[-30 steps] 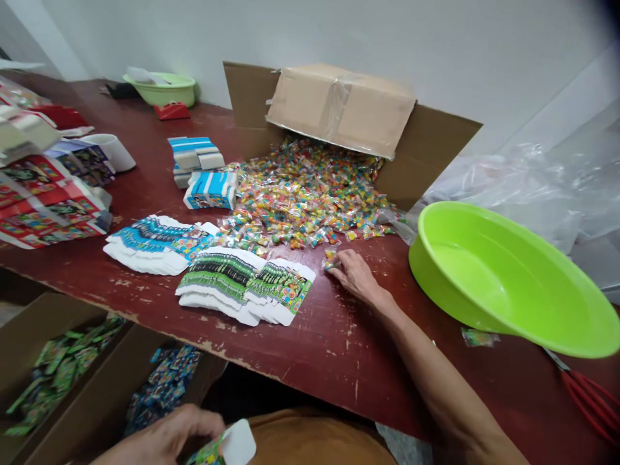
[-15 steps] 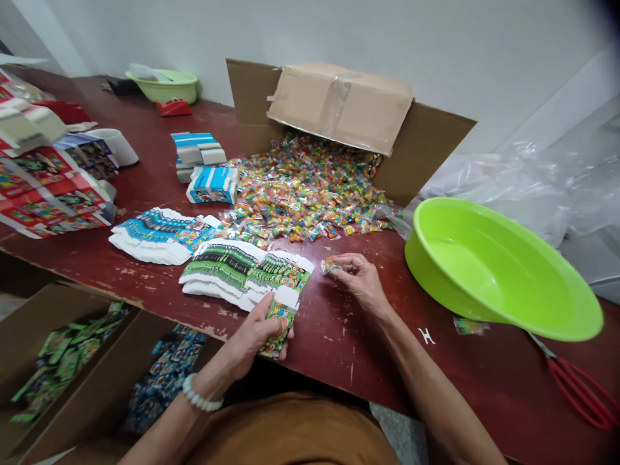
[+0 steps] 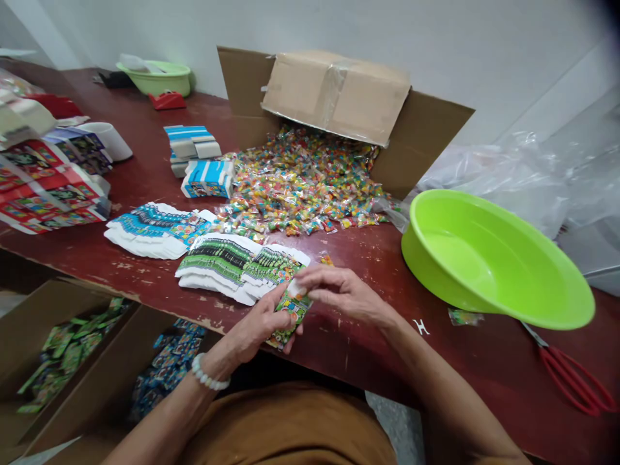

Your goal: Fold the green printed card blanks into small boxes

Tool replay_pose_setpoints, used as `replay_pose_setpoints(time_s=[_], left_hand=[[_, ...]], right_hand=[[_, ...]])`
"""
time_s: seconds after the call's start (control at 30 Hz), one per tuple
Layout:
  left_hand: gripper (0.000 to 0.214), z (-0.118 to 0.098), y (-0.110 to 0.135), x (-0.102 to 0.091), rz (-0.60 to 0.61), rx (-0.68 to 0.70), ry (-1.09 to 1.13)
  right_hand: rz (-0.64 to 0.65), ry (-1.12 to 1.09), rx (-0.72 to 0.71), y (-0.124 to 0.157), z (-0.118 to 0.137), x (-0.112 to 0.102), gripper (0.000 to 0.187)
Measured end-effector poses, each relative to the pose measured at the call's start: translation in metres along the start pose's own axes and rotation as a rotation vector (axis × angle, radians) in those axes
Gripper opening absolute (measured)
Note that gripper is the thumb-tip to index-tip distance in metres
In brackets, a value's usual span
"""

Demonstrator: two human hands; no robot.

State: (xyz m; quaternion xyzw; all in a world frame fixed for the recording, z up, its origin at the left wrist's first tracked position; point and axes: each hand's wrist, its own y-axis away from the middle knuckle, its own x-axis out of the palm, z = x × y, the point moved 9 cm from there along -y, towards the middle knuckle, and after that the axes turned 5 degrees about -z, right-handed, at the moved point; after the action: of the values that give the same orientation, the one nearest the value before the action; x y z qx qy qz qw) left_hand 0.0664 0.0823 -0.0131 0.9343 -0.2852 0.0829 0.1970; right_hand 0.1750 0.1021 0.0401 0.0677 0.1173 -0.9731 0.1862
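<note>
Holding green packet point(image 3: 292, 311) near table edge point(image 3: 334, 368), left hand point(image 3: 261, 326); open tabletop point(image 3: 371, 252) beside basin point(image 3: 429, 274).

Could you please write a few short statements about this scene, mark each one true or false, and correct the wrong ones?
1. The left hand holds a green packet, with the right hand at its white top. True.
2. Beads circle the right arm. False: the bead bracelet is on the left arm.
3. Wrapped sweets lie heaped at the mouth of a cardboard box. True.
4. Blue-handled scissors lie at the right. False: the scissors have red handles.
5. The fanned green cards lie right of the fanned blue cards. True.
</note>
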Motion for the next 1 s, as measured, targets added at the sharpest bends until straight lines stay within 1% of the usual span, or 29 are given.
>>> replay_pose_setpoints(time_s=[0.07,0.1,0.17,0.23,0.27,0.33,0.4,0.47,0.53,0.6,0.63,0.67,0.73,0.77,0.8,0.83,0.87,0.9,1.0], left_hand=[[0.049,0.002,0.001,-0.001,-0.027,0.003,-0.028],[0.048,0.003,0.001,-0.002,-0.035,0.004,-0.039],[0.045,0.006,0.001,-0.003,-0.061,-0.002,-0.022],[0.041,0.011,0.0,-0.008,-0.11,-0.024,0.06],[0.043,0.014,0.0,-0.012,-0.143,-0.045,0.111],[0.052,0.02,0.0,-0.017,-0.198,-0.088,0.198],[0.053,0.021,0.001,-0.019,-0.227,-0.095,0.246],[0.048,0.018,0.002,-0.019,-0.229,-0.053,0.251],[0.046,0.013,0.003,-0.017,-0.218,0.016,0.244],[0.047,0.013,0.004,-0.017,-0.218,0.044,0.256],[0.047,0.015,0.004,-0.019,-0.223,0.025,0.279],[0.047,0.019,0.004,-0.02,-0.223,-0.013,0.315],[0.048,0.029,0.003,-0.02,-0.189,-0.124,0.41],[0.05,0.031,0.004,-0.019,-0.159,-0.172,0.46],[0.052,0.032,0.004,-0.018,-0.136,-0.197,0.504],[0.054,0.031,0.004,-0.017,-0.124,-0.198,0.536],[0.054,0.028,0.004,-0.018,-0.126,-0.18,0.555],[0.054,0.025,0.005,-0.019,-0.138,-0.153,0.563],[0.054,0.018,0.006,-0.02,-0.186,-0.057,0.549]], right_hand=[[-0.199,-0.131,0.115,-0.001,-0.018,-0.008,0.028],[-0.267,-0.172,0.165,0.0,-0.027,-0.009,0.033],[-0.316,-0.191,0.227,0.001,-0.037,-0.002,0.04],[-0.343,-0.169,0.25,0.001,-0.038,0.003,0.047],[-0.366,-0.172,0.26,0.002,-0.039,0.003,0.051],[-0.409,-0.246,0.285,0.004,-0.04,0.001,0.057],[-0.393,-0.362,0.323,0.006,-0.045,0.004,0.056],[-0.309,-0.458,0.379,0.006,-0.053,0.016,0.053],[-0.218,-0.509,0.431,0.007,-0.059,0.032,0.053],[-0.2,-0.5,0.421,0.006,-0.059,0.042,0.041],[-0.232,-0.448,0.37,0.004,-0.054,0.041,0.031],[-0.283,-0.36,0.287,0.003,-0.047,0.037,0.023],[-0.351,-0.12,0.078,0.001,-0.023,0.03,0.016],[-0.344,-0.011,-0.006,0.001,-0.012,0.03,0.015],[-0.313,0.065,-0.052,0.0,-0.005,0.033,0.016],[-0.273,0.096,-0.055,0.0,-0.003,0.037,0.018],[-0.246,0.078,-0.016,-0.001,-0.005,0.039,0.02],[-0.237,0.021,0.052,-0.001,-0.011,0.04,0.02],[-0.226,-0.268,0.274,-0.002,-0.029,0.048,0.021]])
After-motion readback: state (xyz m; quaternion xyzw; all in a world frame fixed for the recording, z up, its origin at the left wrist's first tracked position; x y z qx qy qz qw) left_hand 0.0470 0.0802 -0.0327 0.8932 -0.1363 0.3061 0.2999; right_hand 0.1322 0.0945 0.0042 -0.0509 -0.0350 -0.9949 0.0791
